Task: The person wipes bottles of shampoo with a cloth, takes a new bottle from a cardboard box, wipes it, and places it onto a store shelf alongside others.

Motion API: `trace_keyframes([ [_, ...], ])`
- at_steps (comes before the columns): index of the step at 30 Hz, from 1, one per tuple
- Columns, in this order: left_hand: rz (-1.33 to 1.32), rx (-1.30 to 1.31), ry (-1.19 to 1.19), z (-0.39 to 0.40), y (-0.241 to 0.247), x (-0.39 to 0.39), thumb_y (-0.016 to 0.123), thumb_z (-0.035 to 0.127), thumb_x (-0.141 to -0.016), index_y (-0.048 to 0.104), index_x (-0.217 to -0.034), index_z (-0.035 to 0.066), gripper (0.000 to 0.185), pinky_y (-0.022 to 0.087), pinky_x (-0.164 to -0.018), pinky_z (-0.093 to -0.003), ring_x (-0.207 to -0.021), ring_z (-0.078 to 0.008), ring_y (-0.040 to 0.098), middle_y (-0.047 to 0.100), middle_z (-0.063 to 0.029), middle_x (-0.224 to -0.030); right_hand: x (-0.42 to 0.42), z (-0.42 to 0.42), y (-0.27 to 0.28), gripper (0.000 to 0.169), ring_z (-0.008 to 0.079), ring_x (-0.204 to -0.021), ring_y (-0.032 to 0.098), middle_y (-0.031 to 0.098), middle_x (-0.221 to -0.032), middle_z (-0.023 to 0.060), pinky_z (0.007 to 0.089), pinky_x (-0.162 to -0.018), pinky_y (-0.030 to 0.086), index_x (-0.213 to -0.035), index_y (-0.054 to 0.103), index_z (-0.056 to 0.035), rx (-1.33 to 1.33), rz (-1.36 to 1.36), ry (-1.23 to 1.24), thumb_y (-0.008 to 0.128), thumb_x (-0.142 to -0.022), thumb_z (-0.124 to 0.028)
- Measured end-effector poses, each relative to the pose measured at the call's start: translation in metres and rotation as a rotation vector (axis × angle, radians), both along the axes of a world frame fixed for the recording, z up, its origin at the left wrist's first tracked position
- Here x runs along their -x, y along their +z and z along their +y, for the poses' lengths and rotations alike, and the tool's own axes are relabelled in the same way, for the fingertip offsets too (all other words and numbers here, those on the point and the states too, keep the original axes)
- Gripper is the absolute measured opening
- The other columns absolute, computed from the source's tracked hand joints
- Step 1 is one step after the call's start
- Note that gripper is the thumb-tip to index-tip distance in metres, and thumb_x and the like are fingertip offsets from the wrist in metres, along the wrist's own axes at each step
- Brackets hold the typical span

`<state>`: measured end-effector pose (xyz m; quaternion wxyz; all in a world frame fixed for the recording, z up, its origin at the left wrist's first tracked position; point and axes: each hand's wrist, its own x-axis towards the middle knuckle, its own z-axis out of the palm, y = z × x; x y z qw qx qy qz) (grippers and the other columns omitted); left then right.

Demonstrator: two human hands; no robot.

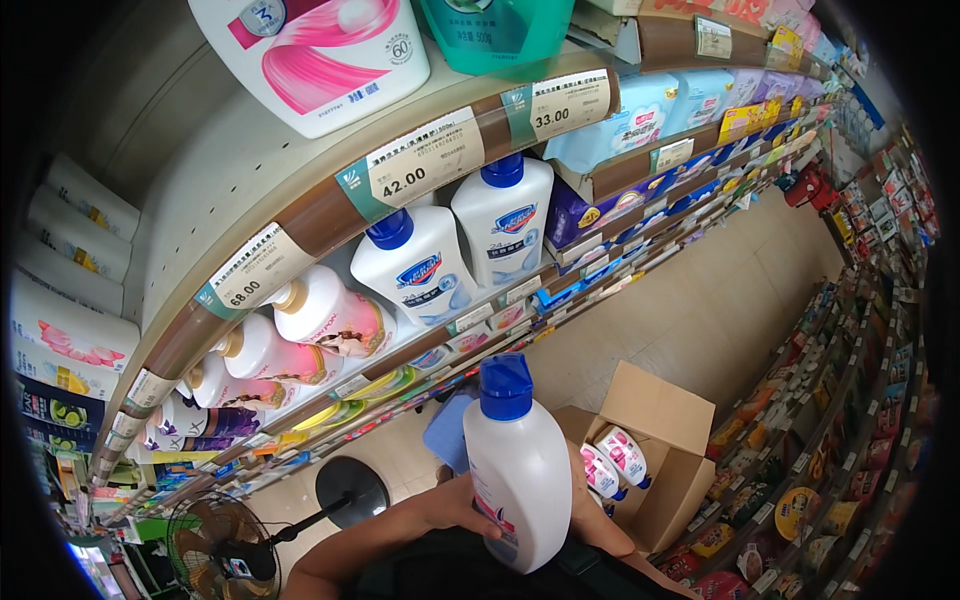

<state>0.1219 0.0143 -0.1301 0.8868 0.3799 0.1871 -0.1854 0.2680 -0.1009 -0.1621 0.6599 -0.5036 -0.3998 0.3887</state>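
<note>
A white pump-style plastic bottle with a blue cap stands nearly upright close to my body. My left hand grips its lower left side, thumb across the printed front. On the bottle's far right side is my right hand, mostly hidden behind it; whether its fingers hold the bottle cannot be made out. Two Safeguard bottles with blue caps stand on the shelf ahead, beside pink-and-white bottles with gold collars. An open cardboard box on the right holds several white bottles with blue caps.
A shelf edge with price tags curves above the bottles. A black pedestal fan stands lower left, and a blue object is behind the held bottle. Shelves of packaged goods line the aisle's right side. Tiled floor runs between.
</note>
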Motion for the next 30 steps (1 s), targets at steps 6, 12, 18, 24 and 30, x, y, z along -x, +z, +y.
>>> trace_keyframes([
  [6,-0.081,0.029,0.121,-0.006,-0.010,0.010,0.081,0.015,-0.055,0.037,-0.125,0.003,0.084,0.039,-0.093,-0.0357,-0.108,-0.0216,0.049,0.054,-0.0095,-0.114,0.003,-0.001,0.011,0.055,0.0247,-0.082,0.058,0.056,-0.095,0.0168,0.0319,-0.073,0.044,-0.111,0.048,0.0068,0.035,0.034,0.039,0.028,-0.090,-0.040],
  [12,-0.209,0.097,0.361,-0.011,-0.013,0.016,0.082,0.026,-0.057,0.034,-0.128,0.003,0.089,0.039,-0.093,-0.0359,-0.108,-0.0217,0.050,0.052,-0.0088,-0.117,0.015,-0.002,0.007,0.049,0.0258,-0.091,0.055,0.054,-0.102,0.0163,0.0319,-0.079,0.042,-0.116,0.045,0.0057,0.048,0.017,0.053,0.034,-0.090,-0.035],
  [18,-0.184,-0.087,0.530,-0.003,-0.016,0.036,0.063,0.048,-0.069,0.029,-0.130,0.003,0.084,0.033,-0.098,-0.0373,-0.116,-0.0244,0.039,0.039,-0.0119,-0.127,0.034,0.013,0.016,0.036,0.0256,-0.099,0.053,0.052,-0.110,0.0160,0.0336,-0.085,0.040,-0.121,0.043,0.0011,-0.172,0.087,-0.080,0.043,-0.089,-0.016],
  [24,-0.010,-0.845,0.666,-0.009,-0.007,0.069,0.041,0.062,-0.080,0.024,-0.132,0.004,0.080,0.027,-0.102,-0.0379,-0.124,-0.0263,0.028,0.025,-0.0146,-0.135,0.053,0.011,0.014,0.039,0.0289,-0.100,0.052,0.053,-0.106,0.0165,0.0359,-0.083,0.041,-0.115,0.043,0.0015,-0.199,0.153,-0.087,0.049,-0.086,-0.023],
  [30,0.266,-0.736,0.499,0.008,-0.011,0.068,0.041,0.051,-0.085,0.031,-0.130,0.009,0.063,0.029,-0.099,-0.0413,-0.121,-0.0263,0.034,0.034,-0.0134,-0.129,0.062,0.007,-0.011,0.071,0.0295,-0.105,0.049,0.050,-0.109,0.0181,0.0362,-0.085,0.040,-0.125,0.032,-0.0003,-0.065,0.248,-0.068,0.067,-0.071,-0.032],
])
